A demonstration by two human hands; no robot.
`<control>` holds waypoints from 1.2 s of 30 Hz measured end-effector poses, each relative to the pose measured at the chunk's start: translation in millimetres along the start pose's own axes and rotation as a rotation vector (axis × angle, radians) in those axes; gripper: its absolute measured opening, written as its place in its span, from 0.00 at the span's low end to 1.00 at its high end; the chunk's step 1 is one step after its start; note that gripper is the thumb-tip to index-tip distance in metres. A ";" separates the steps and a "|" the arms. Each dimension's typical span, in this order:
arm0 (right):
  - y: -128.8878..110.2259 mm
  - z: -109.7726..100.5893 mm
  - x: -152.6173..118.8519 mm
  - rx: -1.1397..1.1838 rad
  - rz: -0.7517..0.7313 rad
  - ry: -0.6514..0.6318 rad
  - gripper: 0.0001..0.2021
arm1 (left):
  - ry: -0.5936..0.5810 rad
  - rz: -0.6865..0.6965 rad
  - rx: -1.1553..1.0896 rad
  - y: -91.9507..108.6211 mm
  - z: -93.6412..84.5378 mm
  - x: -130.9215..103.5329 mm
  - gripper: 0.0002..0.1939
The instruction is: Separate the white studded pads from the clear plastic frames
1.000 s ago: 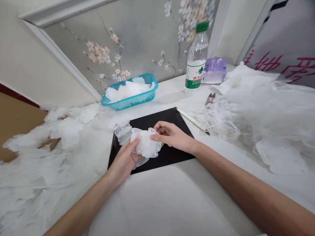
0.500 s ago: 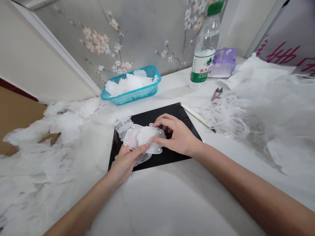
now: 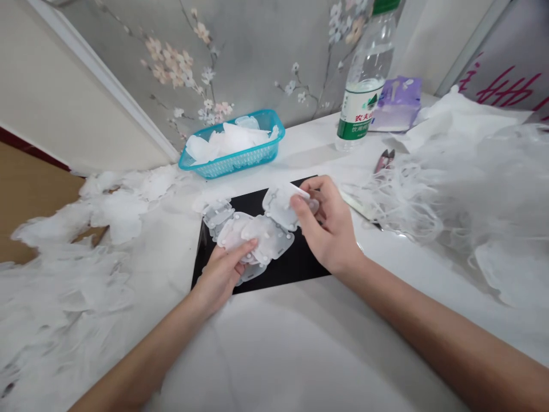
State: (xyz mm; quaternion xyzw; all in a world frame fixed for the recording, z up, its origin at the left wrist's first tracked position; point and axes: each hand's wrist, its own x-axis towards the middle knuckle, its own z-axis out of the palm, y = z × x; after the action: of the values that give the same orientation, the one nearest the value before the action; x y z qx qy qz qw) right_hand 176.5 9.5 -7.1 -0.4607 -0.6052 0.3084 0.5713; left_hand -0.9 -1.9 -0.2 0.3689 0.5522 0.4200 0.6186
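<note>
My left hand (image 3: 223,276) is closed round a fanned stack of thin, translucent white plastic pieces (image 3: 266,240) with wavy edges and small round studs, its thumb lying on top. Up and to the right, my right hand (image 3: 323,223) pinches one similar plastic piece (image 3: 281,205) between thumb and fingers, tilted and apart from most of the stack. Both hands are over a black mat (image 3: 300,260). More clear pieces (image 3: 218,213) lie at the mat's left corner, and others show under the left hand.
A blue basket (image 3: 240,165) of white pieces stands at the back. Behind to the right are a water bottle (image 3: 362,106), a purple tissue pack (image 3: 398,106) and small pliers (image 3: 385,160). Tangled white plastic (image 3: 493,189) heaps the right side; white scraps (image 3: 72,286) cover the left.
My right hand has lifted a piece off the stack and moved it up and to the right. The left hand stays round the stack. The view has shifted slightly.
</note>
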 end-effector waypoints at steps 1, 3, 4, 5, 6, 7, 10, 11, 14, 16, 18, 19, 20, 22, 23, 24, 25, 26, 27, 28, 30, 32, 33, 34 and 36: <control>-0.4 0.6 -0.9 -0.069 -0.078 -0.062 0.05 | 0.008 0.001 -0.005 0.4 0.1 -0.1 0.21; -1.5 1.8 -2.9 -0.189 -0.229 -0.310 0.07 | 0.032 -0.008 -0.019 1.7 0.2 0.1 0.18; -2.1 2.3 -3.7 -0.222 -0.273 -0.440 0.09 | 0.046 -0.017 -0.033 2.5 0.0 0.4 0.16; -2.5 2.4 -4.2 -0.232 -0.286 -0.533 0.11 | 0.059 -0.026 -0.052 3.4 -0.4 0.8 0.14; -2.9 2.2 -4.4 -0.225 -0.276 -0.577 0.12 | 0.065 -0.036 -0.077 4.3 -0.9 1.1 0.13; -3.2 1.7 -4.2 -0.202 -0.255 -0.584 0.14 | 0.062 -0.043 -0.102 5.1 -1.5 1.4 0.12; -4.2 -1.1 -1.8 -0.074 -0.190 -0.541 0.17 | 0.028 -0.026 -0.142 7.1 -2.4 1.3 0.14; -4.4 -1.8 -0.8 -0.028 -0.173 -0.519 0.17 | 0.009 -0.018 -0.138 7.5 -2.3 0.9 0.15; -3.6 -1.7 1.4 0.054 -0.161 -0.443 0.14 | -0.022 0.028 -0.096 6.9 -2.1 -0.5 0.20; -1.1 0.1 2.4 0.036 -0.151 -0.346 0.10 | -0.039 0.059 -0.047 4.8 -2.8 -1.2 0.21; 3.0 1.6 4.1 -0.027 -0.088 -0.236 0.06 | -0.056 0.074 0.005 2.0 -4.1 -1.5 0.25; 5.4 1.9 5.3 -0.064 -0.027 -0.194 0.06 | -0.064 0.074 0.026 0.7 -4.7 -1.7 0.26; 7.8 1.8 6.7 -0.090 0.052 -0.176 0.07 | -0.070 0.073 0.041 -0.3 -5.3 -1.9 0.27; 11.4 0.2 10.1 -0.085 0.239 -0.223 0.07 | -0.067 0.076 0.059 -1.5 -5.8 -2.3 0.27; 12.3 -1.1 11.8 -0.049 0.327 -0.277 0.06 | -0.066 0.077 0.067 -1.7 -5.9 -2.5 0.27; 12.6 -2.5 13.3 0.003 0.402 -0.332 0.06 | -0.065 0.078 0.075 -1.7 -5.8 -2.6 0.27; 12.1 -3.7 14.6 0.058 0.459 -0.374 0.06 | -0.065 0.080 0.083 -1.7 -5.6 -2.6 0.27; 11.1 -4.7 15.5 0.104 0.500 -0.396 0.06 | -0.066 0.079 0.088 -1.6 -5.4 -2.6 0.27; 9.6 -5.3 16.1 0.136 0.528 -0.390 0.06 | -0.068 0.079 0.090 -1.6 -5.3 -2.4 0.26; 8.1 -5.3 16.6 0.153 0.550 -0.364 0.06 | -0.069 0.079 0.088 -1.7 -5.1 -2.0 0.26; 5.3 -4.3 17.1 0.155 0.590 -0.282 0.05 | -0.065 0.077 0.076 -2.0 -5.0 -1.3 0.27; 3.9 -2.7 17.6 0.144 0.639 -0.179 0.06 | -0.064 0.069 0.055 -2.5 -5.3 -0.8 0.27; 3.8 -2.2 18.0 0.139 0.660 -0.122 0.05 | -0.066 0.065 0.044 -2.7 -5.5 -0.7 0.28; 4.0 -1.9 18.3 0.139 0.668 -0.063 0.05 | -0.068 0.061 0.035 -2.9 -5.7 -0.8 0.28; 4.7 -2.1 17.9 0.138 0.608 0.061 0.05 | -0.073 0.054 0.025 -3.3 -5.9 -1.3 0.28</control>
State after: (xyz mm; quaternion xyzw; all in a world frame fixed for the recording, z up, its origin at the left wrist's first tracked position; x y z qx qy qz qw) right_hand 180.9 27.3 -3.7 -0.5900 -0.3998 0.4913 0.5007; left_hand -6.5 -4.4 -3.4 0.4064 0.5242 0.4160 0.6221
